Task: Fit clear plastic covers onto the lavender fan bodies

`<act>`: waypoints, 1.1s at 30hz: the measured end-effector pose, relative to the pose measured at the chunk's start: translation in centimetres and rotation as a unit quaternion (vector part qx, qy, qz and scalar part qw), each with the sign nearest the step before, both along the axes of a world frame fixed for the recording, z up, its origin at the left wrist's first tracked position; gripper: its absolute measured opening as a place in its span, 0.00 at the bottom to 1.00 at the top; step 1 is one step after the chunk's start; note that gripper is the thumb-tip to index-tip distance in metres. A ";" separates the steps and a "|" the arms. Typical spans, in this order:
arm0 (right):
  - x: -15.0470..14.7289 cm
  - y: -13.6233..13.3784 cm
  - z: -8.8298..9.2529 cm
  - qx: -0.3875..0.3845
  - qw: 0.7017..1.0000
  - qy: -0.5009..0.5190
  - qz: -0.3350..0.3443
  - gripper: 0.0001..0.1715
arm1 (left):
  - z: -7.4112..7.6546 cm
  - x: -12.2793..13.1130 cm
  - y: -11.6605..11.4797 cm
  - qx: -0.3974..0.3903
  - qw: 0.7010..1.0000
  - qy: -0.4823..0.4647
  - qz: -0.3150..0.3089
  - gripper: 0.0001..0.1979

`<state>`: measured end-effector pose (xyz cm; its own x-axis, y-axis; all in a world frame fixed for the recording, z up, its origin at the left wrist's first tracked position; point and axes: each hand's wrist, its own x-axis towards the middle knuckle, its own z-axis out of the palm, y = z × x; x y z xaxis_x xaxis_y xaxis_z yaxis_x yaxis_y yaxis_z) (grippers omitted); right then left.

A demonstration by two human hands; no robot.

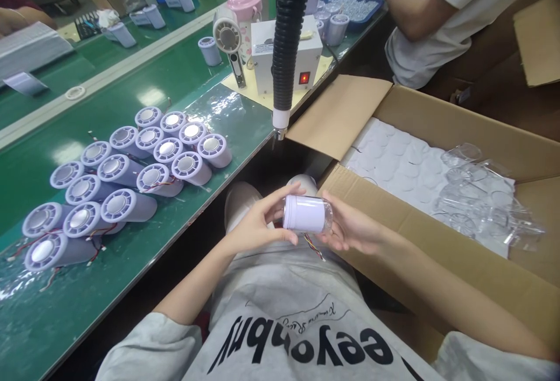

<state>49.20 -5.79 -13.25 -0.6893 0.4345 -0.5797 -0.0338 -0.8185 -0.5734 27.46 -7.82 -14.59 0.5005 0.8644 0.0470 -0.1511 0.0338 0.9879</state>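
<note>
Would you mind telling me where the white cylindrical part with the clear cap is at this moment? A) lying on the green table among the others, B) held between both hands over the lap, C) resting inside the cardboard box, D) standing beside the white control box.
B: the white cylinder sits between the left hand and the right hand above the lap, apart from the green table and the cardboard box.
</note>
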 end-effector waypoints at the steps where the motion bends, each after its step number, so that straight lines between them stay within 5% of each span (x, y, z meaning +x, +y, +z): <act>1: -0.3 0.5 -0.4 -0.001 1.000 0.002 -0.018 0.37 | -0.2 -0.1 0.6 -0.022 1.000 -0.008 0.003 0.45; 8: -3.6 7.8 -3.3 0.024 0.997 0.034 -0.059 0.36 | -1.3 -1.1 7.2 -0.061 0.995 -0.007 0.077 0.51; 13: -5.5 11.6 -2.9 0.057 0.997 0.037 -0.022 0.36 | -0.7 -2.1 9.2 -0.029 0.990 0.013 0.140 0.52; 17: -5.2 10.7 -2.0 0.059 0.998 0.024 0.001 0.35 | 0.0 -2.6 7.9 -0.018 0.992 0.044 0.114 0.47; 22: -3.0 6.4 -0.6 0.045 0.996 0.006 0.075 0.43 | 1.4 -2.2 3.7 -0.030 0.995 0.060 0.070 0.33; 25: -1.3 3.7 0.2 0.145 0.983 -0.004 0.109 0.49 | 2.4 -1.6 1.3 -0.064 0.995 0.035 0.070 0.30; 27: -0.3 2.2 0.5 0.312 0.949 -0.029 0.045 0.46 | 3.0 -1.2 0.2 -0.091 0.993 0.020 0.074 0.29; 30: 0.7 0.7 0.6 0.614 0.786 -0.069 -0.017 0.41 | 3.6 -0.8 -0.8 -0.116 0.990 0.007 0.081 0.28; 32: 1.1 0.2 0.7 0.715 0.696 -0.067 -0.003 0.33 | 3.8 -0.7 -1.2 -0.120 0.990 0.002 0.071 0.29; 33: 1.2 0.1 0.7 0.723 0.688 -0.062 0.000 0.30 | 3.8 -0.7 -1.4 -0.117 0.991 0.003 0.060 0.29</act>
<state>50.37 -5.71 -12.50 -0.6738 0.6188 0.4037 0.0897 0.6108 -0.7867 26.75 -9.19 -10.76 0.3939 0.9042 -0.1652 -0.1611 0.2449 0.9561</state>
